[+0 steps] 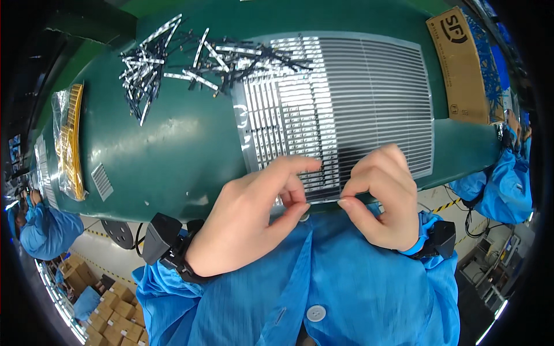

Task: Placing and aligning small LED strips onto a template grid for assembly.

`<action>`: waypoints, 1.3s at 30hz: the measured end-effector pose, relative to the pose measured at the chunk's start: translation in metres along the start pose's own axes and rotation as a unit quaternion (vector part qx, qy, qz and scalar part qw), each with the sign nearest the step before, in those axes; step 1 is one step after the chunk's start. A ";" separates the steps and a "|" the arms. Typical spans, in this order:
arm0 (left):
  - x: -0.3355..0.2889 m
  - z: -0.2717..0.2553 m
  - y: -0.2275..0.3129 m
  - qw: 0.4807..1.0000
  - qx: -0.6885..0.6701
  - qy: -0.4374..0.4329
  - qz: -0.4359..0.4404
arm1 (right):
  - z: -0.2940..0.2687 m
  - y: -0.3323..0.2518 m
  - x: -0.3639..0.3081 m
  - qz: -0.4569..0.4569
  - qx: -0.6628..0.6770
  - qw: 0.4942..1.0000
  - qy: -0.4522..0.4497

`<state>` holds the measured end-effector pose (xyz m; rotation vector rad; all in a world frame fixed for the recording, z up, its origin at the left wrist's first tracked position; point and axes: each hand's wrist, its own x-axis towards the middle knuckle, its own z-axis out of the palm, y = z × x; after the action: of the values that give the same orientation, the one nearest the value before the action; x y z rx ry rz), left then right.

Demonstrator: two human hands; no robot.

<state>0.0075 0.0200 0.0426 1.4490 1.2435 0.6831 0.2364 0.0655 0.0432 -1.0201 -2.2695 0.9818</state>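
Observation:
At the near edge of a sheet, my left hand and my right hand are closed in pinches, facing each other. A thin pale strip spans the gap between their fingertips; whether it is loose or part of the sheet's edge I cannot tell. My left index finger reaches out over short white LED strips laid in columns on the sheet. Grey and dark parallel lines cover the sheet's right part. Past my left hand, loose LED strips with black wires lie in a tangled heap.
The green table bears a bagged yellow stack at left, near a small striped piece. A cardboard box stands at the far right. People in blue work at both sides; cartons sit on the floor at lower left.

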 end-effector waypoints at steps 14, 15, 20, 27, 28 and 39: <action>-0.020 -0.021 -0.039 0.916 0.286 0.072 0.273 | 0.014 -0.006 -0.031 0.337 0.298 0.893 0.017; -0.021 -0.021 -0.044 0.866 0.370 0.054 0.332 | 0.016 -0.005 -0.031 0.338 0.298 0.892 0.015; -0.017 -0.016 -0.050 0.824 0.433 0.026 0.365 | 0.019 -0.006 -0.027 0.396 0.318 0.861 -0.022; -0.009 -0.017 -0.058 0.817 0.436 0.012 0.377 | 0.020 -0.003 -0.027 0.402 0.319 0.858 -0.026; -0.010 -0.016 -0.059 0.816 0.437 0.014 0.378 | 0.021 -0.002 -0.026 0.401 0.322 0.857 -0.025; -0.007 -0.019 -0.060 0.823 0.424 -0.005 0.377 | 0.023 -0.004 -0.022 0.412 0.314 0.855 -0.019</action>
<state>-0.0308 0.0140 -0.0067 2.7676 0.9571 0.6349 0.2338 0.0367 0.0293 -1.6588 -1.2774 1.9156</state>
